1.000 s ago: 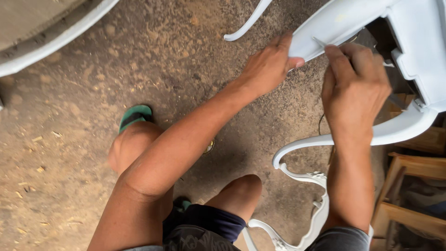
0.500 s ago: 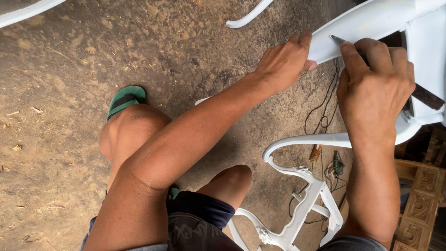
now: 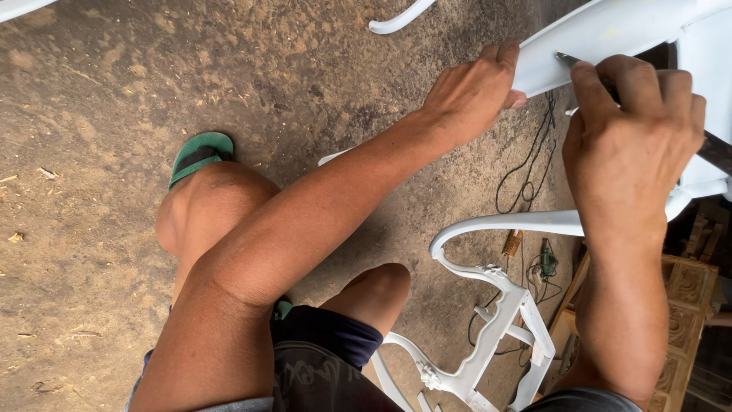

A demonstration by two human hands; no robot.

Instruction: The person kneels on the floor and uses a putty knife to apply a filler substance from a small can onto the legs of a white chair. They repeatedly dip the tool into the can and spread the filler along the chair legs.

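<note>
My left hand (image 3: 474, 90) grips the edge of a white-painted furniture piece (image 3: 610, 34) at the top right and steadies it. My right hand (image 3: 633, 145) is closed around a thin dark-handled tool (image 3: 717, 151); its metal tip (image 3: 568, 59) rests against the white surface just right of my left fingers. Most of the tool is hidden inside my fist.
Below my arms a carved white chair frame (image 3: 496, 320) lies on the dirt floor (image 3: 114, 114). Black cables (image 3: 530, 160) trail on the ground beside it. Carved bare wooden pieces (image 3: 686, 290) stand at the right edge. My knee and green sandal (image 3: 200, 155) are at left.
The view has shifted, so my arms and the white piece fill more of the frame. My right hand has slid a little rightward along the white piece with the tool; my left hand keeps its grip.
</note>
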